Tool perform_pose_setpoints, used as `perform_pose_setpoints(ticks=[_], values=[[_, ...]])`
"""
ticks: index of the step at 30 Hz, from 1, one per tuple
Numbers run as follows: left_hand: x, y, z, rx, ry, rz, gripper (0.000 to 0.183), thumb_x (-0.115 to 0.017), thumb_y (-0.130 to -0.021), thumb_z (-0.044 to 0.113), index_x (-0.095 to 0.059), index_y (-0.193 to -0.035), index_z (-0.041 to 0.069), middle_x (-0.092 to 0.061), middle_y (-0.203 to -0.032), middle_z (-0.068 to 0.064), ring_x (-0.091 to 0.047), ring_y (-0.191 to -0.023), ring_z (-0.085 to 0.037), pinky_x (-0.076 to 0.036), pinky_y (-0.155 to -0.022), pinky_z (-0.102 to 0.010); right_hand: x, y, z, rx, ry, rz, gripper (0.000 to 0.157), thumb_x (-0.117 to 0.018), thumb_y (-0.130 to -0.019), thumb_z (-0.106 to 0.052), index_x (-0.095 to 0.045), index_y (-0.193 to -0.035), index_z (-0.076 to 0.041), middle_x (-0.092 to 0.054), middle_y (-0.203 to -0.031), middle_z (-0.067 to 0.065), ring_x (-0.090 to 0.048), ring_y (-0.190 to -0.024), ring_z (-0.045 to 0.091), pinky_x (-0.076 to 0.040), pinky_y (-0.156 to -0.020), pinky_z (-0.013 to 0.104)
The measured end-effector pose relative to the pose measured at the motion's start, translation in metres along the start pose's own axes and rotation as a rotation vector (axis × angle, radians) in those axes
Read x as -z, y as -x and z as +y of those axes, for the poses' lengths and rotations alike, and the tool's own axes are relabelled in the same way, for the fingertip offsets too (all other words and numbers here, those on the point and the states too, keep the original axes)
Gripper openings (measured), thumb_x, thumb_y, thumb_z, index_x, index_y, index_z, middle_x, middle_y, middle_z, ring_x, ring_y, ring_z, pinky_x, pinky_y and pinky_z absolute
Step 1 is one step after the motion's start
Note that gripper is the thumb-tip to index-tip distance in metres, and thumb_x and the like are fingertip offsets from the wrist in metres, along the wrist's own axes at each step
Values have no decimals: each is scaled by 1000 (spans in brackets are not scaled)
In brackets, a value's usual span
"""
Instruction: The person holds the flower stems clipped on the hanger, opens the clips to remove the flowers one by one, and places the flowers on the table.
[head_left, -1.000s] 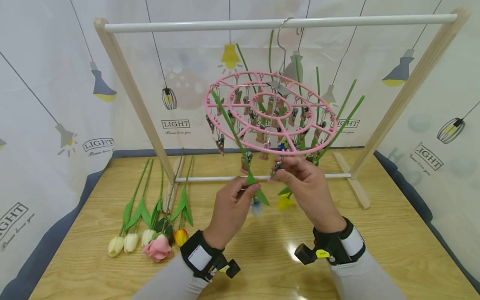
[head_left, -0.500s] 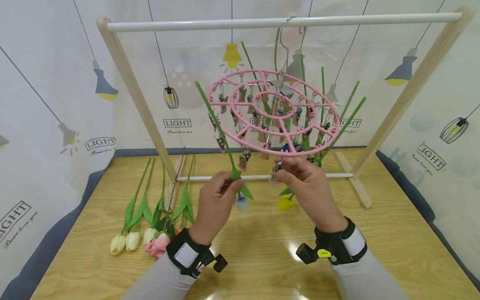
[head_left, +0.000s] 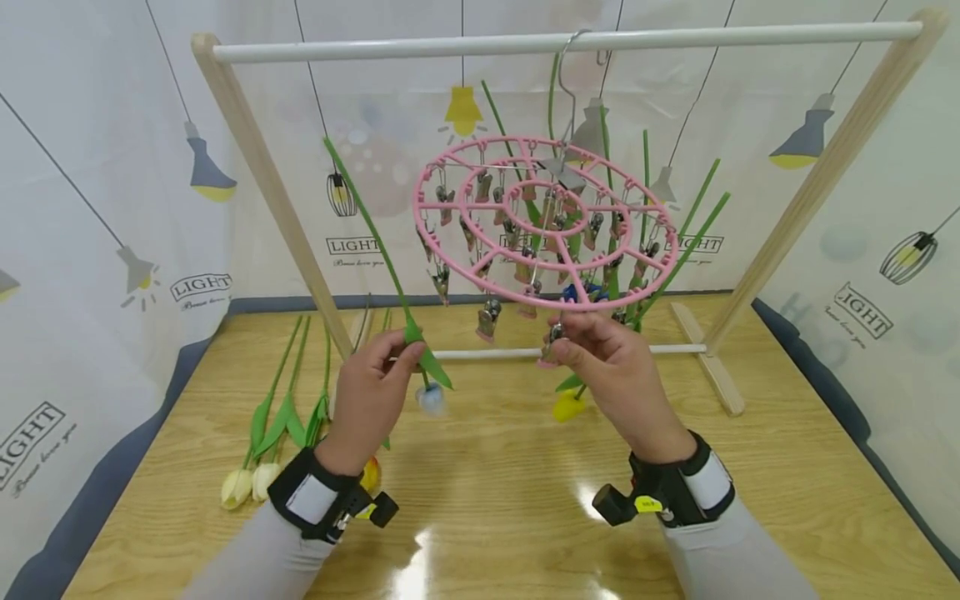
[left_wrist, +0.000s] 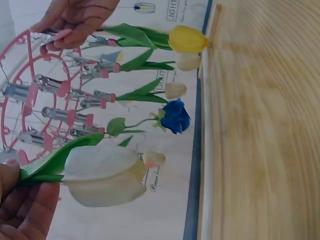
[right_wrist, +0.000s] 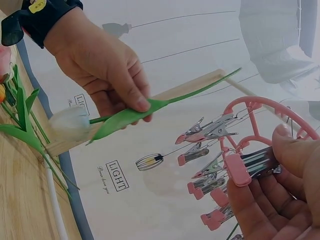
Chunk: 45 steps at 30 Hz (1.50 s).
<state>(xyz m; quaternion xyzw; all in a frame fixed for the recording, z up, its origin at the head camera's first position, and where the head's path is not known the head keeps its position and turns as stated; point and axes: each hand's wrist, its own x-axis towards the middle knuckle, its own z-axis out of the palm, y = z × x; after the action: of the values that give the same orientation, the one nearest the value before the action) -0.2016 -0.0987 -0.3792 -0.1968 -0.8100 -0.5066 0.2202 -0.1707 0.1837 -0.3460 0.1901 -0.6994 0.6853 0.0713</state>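
Observation:
My left hand (head_left: 372, 400) pinches a pale tulip (head_left: 431, 398) by its green stem and leaf, left of the round pink clip hanger (head_left: 581, 306). The bloom points down and the stem slants up to the left; in the left wrist view the petals (left_wrist: 102, 175) look white. At the hanger's front edge, my right hand (head_left: 622, 379) holds a metal clip (right_wrist: 250, 167) with pink tips between thumb and fingers. Nothing shows between that clip's tips. A yellow tulip (left_wrist: 187, 40) and a blue rose (left_wrist: 175, 116) hang upside down from the hanger.
The hanger hooks over the white bar (head_left: 337, 48) of a wooden rack (head_left: 258, 158). White tulips (head_left: 236, 489) and an orange tulip (head_left: 371, 473) lie on the wooden table (head_left: 510, 517) at left, partly behind my left arm. Several green stems stick up above the hanger.
My left hand has moved left with the tulip, away from the hanger, and its stem now stands clear of the ring. My right hand stays at the same clip.

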Motion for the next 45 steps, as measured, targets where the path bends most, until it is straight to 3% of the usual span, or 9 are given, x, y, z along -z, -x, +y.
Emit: perform_pose_setpoints(ticks=[4, 9, 13, 16, 23, 27, 32, 36, 45], values=[[9, 4, -12, 73, -22, -61, 17, -55, -94, 29, -64, -102, 17, -64, -92, -1, -61, -80, -6, -57, -68, -28, 0, -1, -1, 0, 14, -6, 29, -57, -92, -15, -56, -119, -2, -59, -113, 11, -58, -98, 29, -53, -88, 27], [14, 8, -23, 222, -68, -157, 15, -54, -95, 27, -62, -93, 15, -64, -89, -2, -60, -78, -9, -55, -66, -35, -2, -1, -1, -1, 19, -12, 27, -57, -92, -15, -57, -117, -4, -58, -115, 12, -58, -98, 29, -53, -87, 28], [15, 11, -34, 346, -128, -261, 22, -54, -95, 25, -63, -110, 11, -66, -94, -6, -60, -77, -11, -56, -66, -34, -2, -1, 0, 2, 25, -10, 26, -57, -92, -15, -57, -116, -4, -58, -114, 11, -59, -98, 29, -54, -86, 28], [15, 13, -43, 401, -168, -313, 33, -54, -95, 23, -57, -125, 8, -65, -101, -10, -61, -77, -12, -56, -66, -32, -2, -1, 0, 2, 39, -9, 25, -58, -92, -16, -58, -115, -5, -59, -112, 11, -59, -96, 29, -54, -85, 28], [15, 20, -57, 435, -318, -373, 42, -55, -93, 18, -51, -130, -1, -66, -103, -15, -52, -59, -13, -45, -50, -28, -3, 0, 0, -10, 54, -4, 26, -59, -91, -18, -57, -114, -5, -61, -108, 12, -60, -95, 29, -54, -85, 28], [14, 25, -64, 438, -361, -397, 41, -56, -93, 17, -51, -131, 1, -66, -98, -13, -48, -53, -13, -41, -45, -27, -3, 0, 0, -20, 73, 4, 27, -60, -91, -19, -58, -115, -6, -61, -109, 12, -59, -95, 28, -53, -86, 27], [13, 31, -72, 397, -416, -407, 37, -57, -92, 15, -56, -127, 4, -67, -94, -11, -48, -52, -13, -41, -44, -28, -4, -1, 2, -6, 75, 2, 27, -62, -89, -17, -59, -114, -7, -60, -112, 15, -60, -94, 28, -54, -84, 27], [13, 32, -76, 373, -458, -417, 36, -58, -91, 14, -57, -124, 1, -68, -96, -14, -50, -56, -12, -42, -46, -27, -6, -2, 1, 12, 67, 3, 27, -63, -88, -15, -60, -113, -7, -62, -112, 9, -60, -94, 28, -55, -82, 27], [14, 32, -75, 380, -499, -446, 34, -59, -91, 13, -58, -122, -1, -68, -99, -16, -55, -66, -12, -48, -54, -28, -10, -1, 2, 15, 146, 43, 30, -67, -85, -19, -62, -112, -9, -64, -106, 6, -60, -96, 23, -55, -80, 26]])
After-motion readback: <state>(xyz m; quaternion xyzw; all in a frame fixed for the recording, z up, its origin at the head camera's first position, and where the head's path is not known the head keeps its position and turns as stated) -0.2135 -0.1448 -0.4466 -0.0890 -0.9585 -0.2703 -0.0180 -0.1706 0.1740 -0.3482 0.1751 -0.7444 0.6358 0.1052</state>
